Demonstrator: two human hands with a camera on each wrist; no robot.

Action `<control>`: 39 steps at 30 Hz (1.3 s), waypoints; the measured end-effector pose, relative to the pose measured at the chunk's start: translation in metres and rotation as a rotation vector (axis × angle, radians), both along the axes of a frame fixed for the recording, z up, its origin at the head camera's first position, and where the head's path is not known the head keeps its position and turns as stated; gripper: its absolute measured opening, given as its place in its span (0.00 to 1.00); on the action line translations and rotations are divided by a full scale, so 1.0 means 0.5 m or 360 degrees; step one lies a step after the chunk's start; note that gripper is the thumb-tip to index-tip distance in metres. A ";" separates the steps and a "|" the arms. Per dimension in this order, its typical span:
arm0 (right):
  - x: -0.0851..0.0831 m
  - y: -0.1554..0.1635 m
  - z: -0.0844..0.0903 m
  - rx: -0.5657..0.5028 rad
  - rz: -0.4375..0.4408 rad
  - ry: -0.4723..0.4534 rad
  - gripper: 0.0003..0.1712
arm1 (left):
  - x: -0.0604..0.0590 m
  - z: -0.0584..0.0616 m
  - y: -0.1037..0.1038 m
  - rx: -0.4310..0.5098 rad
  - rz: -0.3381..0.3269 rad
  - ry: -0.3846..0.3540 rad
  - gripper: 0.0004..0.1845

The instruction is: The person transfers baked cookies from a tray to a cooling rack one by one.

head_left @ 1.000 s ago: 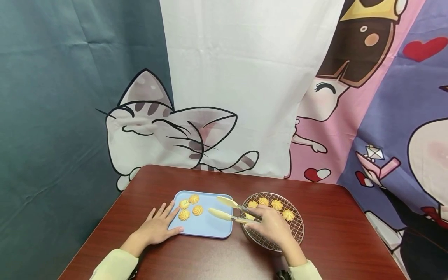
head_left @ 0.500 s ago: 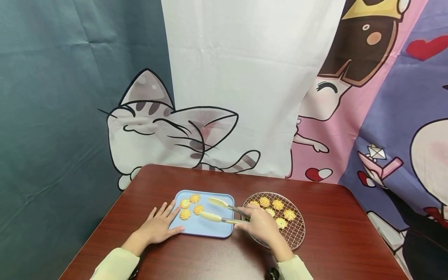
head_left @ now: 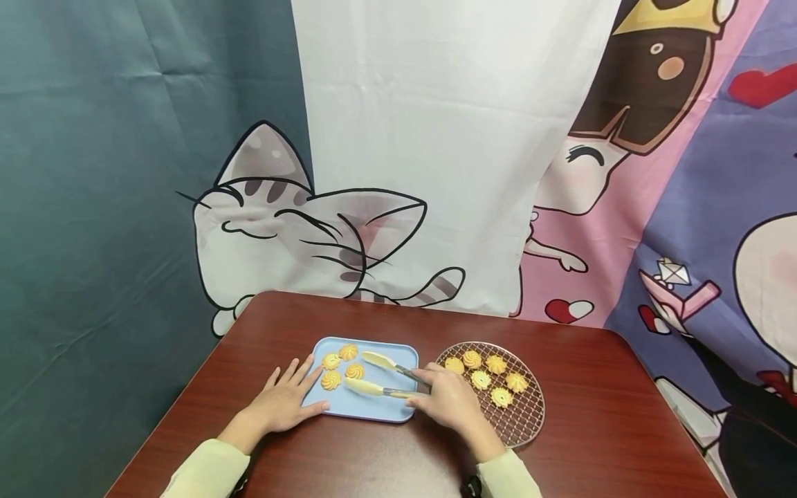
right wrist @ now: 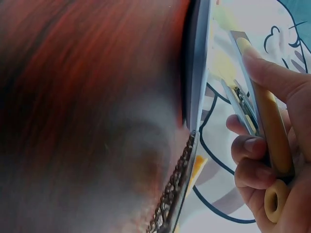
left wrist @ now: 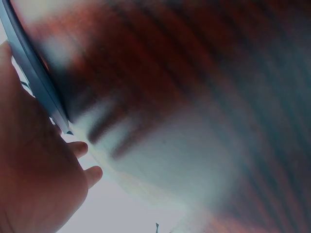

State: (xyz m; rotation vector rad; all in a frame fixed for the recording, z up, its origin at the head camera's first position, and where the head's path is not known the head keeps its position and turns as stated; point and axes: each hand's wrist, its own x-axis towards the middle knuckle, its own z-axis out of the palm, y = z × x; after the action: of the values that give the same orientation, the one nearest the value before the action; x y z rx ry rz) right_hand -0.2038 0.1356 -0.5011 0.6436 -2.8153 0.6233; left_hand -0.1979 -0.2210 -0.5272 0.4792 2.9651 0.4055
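Observation:
My left hand (head_left: 280, 398) rests at the left edge of a light blue tray (head_left: 389, 408), its fingers spread and straight over the rim. Several swirl-shaped butter cookies (head_left: 331, 380) lie on the tray's left half. My right hand (head_left: 453, 400) holds a pair of tongs (head_left: 366, 387) above the tray from its right side. The pale yellow tips stand apart, with one cookie (head_left: 354, 371) showing between them. In the right wrist view, thumb and fingers curl round the yellow-padded tong handles (right wrist: 272, 128). The left wrist view shows the hand along the tray's edge (left wrist: 36, 68).
To the right of the tray stands a round wire rack (head_left: 526, 415) with several more cookies (head_left: 501, 397) on it, partly behind my right hand. Both stand on a dark red wooden table (head_left: 598, 401). Printed curtains (head_left: 398, 173) hang behind the table's far edge.
My right hand has moved left with the tongs, from over the rack to over the tray, bringing the tips close to the cookies there. The left hand stays in place.

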 end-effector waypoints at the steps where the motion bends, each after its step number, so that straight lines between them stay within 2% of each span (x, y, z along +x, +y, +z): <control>1: 0.000 -0.002 -0.001 0.0000 0.0001 0.0001 0.35 | 0.000 0.000 0.000 0.0011 -0.0002 0.0004 0.47; 7: -0.001 -0.012 -0.009 -0.0013 -0.0009 -0.0063 0.34 | -0.003 -0.007 -0.002 0.0002 -0.0001 -0.0012 0.48; 20: 0.000 -0.016 -0.006 -0.0037 -0.0007 -0.0104 0.32 | 0.000 -0.001 0.001 -0.0024 0.0011 -0.0020 0.46; 31: 0.007 -0.013 -0.003 -0.0029 0.0003 -0.0060 0.31 | -0.002 -0.003 0.000 -0.0028 0.0017 -0.0027 0.47; 39: 0.020 0.014 0.010 -0.0071 -0.0009 -0.0021 0.30 | -0.002 -0.005 0.001 -0.0021 0.0017 -0.0028 0.47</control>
State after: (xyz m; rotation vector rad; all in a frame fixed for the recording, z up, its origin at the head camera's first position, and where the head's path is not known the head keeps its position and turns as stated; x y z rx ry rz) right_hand -0.1941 0.1427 -0.4962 0.6258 -2.8057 0.6901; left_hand -0.1987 -0.2207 -0.5296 0.4560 2.9530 0.3886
